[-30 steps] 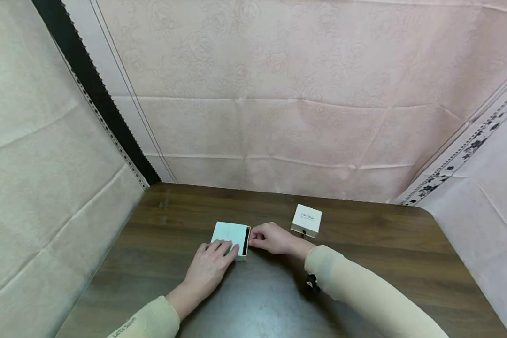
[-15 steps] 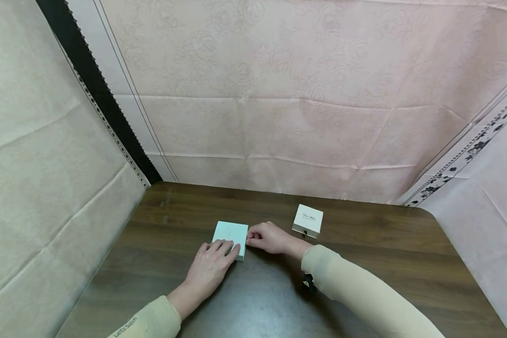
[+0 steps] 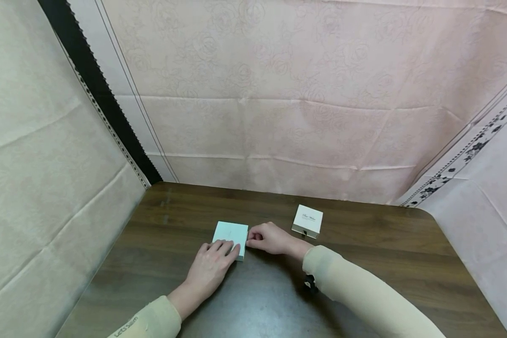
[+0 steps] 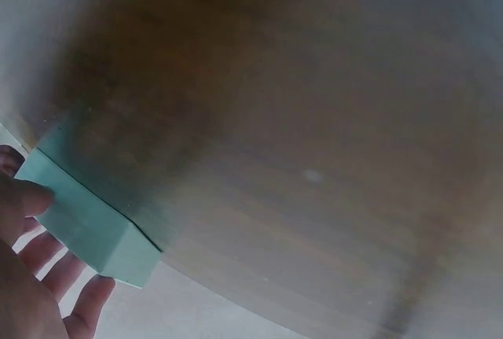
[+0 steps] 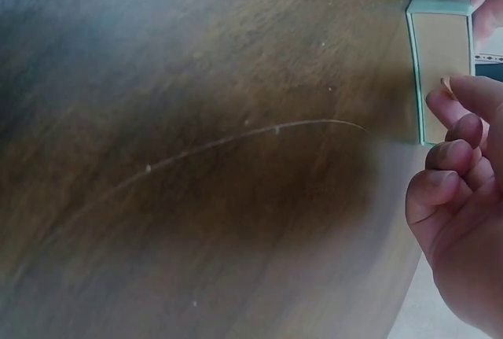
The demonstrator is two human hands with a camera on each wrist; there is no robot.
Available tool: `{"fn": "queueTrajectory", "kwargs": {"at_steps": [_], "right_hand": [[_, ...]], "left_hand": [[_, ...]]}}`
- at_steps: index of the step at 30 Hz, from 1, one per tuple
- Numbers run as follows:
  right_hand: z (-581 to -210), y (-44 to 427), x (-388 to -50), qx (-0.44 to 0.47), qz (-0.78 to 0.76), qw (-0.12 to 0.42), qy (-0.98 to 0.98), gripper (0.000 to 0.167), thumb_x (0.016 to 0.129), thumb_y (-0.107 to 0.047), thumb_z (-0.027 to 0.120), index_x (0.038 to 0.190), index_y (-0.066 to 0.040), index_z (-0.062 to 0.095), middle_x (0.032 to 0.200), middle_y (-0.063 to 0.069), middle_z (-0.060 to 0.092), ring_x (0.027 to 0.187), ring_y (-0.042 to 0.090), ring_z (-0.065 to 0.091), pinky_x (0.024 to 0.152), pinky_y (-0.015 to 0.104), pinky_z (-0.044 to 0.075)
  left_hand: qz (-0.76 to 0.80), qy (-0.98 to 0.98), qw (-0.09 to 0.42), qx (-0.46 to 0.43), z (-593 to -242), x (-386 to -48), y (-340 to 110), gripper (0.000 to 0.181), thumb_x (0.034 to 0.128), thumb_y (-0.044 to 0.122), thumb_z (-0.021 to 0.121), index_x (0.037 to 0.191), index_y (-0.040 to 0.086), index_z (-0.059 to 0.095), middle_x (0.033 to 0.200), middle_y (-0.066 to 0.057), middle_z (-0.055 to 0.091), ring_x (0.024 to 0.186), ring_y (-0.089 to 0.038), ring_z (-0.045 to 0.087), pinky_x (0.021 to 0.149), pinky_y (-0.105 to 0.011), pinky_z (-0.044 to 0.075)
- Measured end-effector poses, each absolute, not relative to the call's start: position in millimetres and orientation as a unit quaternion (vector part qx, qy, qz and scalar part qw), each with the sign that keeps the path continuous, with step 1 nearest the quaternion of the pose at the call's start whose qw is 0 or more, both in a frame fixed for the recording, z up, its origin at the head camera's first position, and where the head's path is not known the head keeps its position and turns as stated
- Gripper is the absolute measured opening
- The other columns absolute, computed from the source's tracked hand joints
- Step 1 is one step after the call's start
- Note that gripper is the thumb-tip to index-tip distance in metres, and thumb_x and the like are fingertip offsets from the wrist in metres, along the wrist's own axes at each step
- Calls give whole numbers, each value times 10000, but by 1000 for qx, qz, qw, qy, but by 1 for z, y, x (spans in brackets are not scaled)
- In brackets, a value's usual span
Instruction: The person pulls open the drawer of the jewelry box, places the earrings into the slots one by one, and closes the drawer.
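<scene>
The mint-green drawer box [image 3: 231, 231] sits at the frame's lower centre, between the hands: the left hand [image 3: 211, 264] grips it from the near side, the right hand [image 3: 270, 238] pinches the pull tab [image 5: 446, 87]. The tan drawer [image 5: 440, 48] (jutting out rightward a second ago) is now flush.

Box [image 3: 230, 230]: pale mint green
Box end [image 5: 440, 48]: flat tan, mint edging
Small box [image 3: 308, 218]: white top, dark lettering
Table [image 3: 372, 249]: brown, darker wood-grain streaks
Back cloth [image 3: 279, 70]: pale pink, faint rose outlines
Strip at left [image 3: 94, 84]: solid black, zigzag edge
Border at right [image 3: 469, 150]: white, black flowers
Sleeves [image 3: 372, 295]: light cream; dark lettering on left one
</scene>
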State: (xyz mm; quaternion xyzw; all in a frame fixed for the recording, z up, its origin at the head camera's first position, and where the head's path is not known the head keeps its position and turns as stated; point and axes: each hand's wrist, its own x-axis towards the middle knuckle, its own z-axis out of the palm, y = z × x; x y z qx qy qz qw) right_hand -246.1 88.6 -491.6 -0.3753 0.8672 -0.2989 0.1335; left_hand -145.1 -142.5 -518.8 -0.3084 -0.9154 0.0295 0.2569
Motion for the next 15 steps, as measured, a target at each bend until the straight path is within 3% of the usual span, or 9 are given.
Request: {"fn": "queueTrajectory", "kwargs": {"at_steps": [6, 15], "right_hand": [[-489, 97, -247, -371, -306, 124, 868, 205, 1045, -252, 718, 874, -144, 750, 613, -122, 503, 539, 21, 450, 583, 225, 426], [-478, 118, -247, -343, -306, 126, 879, 198, 1067, -255, 681, 955, -121, 775, 625, -104, 540, 537, 37, 455, 581, 252, 436]], "left_hand": [[24, -917, 252, -309, -517, -145, -142, 398, 899, 50, 811, 1270, 173, 735, 1203, -61, 715, 1099, -273, 689, 759, -476, 579], [21, -916, 251, -311, -515, -145, -143, 388, 900, 61, 816, 1264, 170, 738, 1190, -62, 719, 1083, -272, 695, 755, -472, 586]]}}
